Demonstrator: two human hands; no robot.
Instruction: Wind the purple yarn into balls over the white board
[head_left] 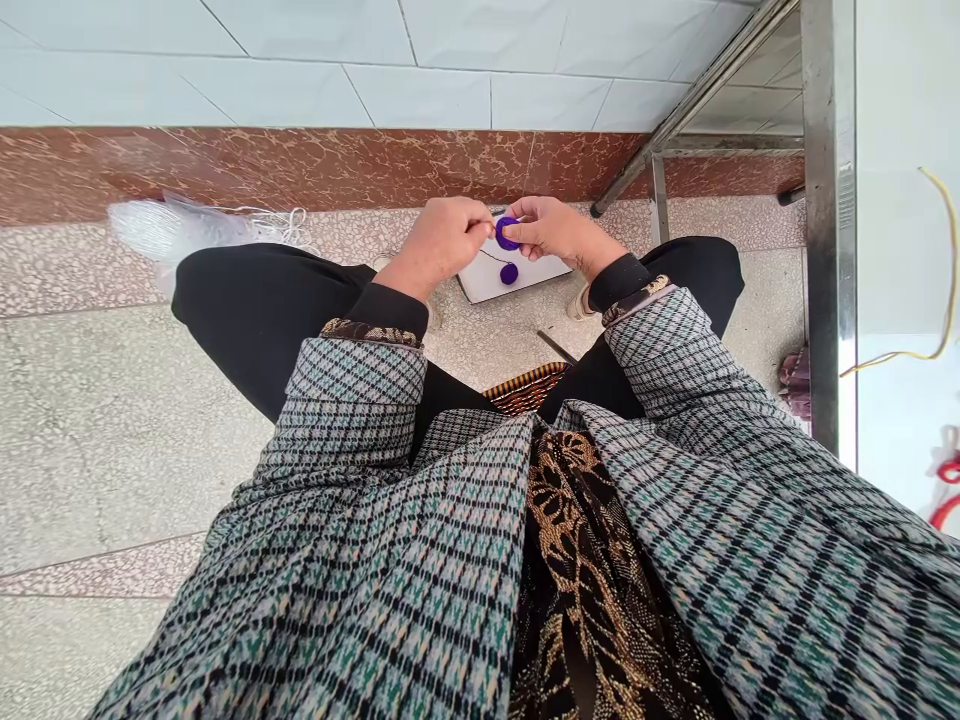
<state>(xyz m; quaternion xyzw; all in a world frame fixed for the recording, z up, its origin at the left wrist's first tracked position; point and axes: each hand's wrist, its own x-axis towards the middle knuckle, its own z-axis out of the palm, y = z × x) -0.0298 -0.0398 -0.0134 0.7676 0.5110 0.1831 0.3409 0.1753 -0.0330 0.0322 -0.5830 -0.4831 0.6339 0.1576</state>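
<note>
My right hand [559, 232] pinches a round, flat purple piece [507, 234] between thumb and fingers. Close beside it, my left hand [448, 238] is closed in a pinch near the edge of that piece; what its fingertips hold is too small to make out. A second purple round piece [509, 273] shows just below the hands, with a thin dark cord [491, 256] running to it from the left hand's side. Behind both hands is a white board or box lid [487, 286] with a dark edge, partly hidden by them.
A clear plastic bag with white string [210, 222] lies by the wall at left. Between my legs a woven basket [529, 388] shows. A metal table frame [823, 230] stands at right, with a yellow cord [946, 290] on the white surface beside it.
</note>
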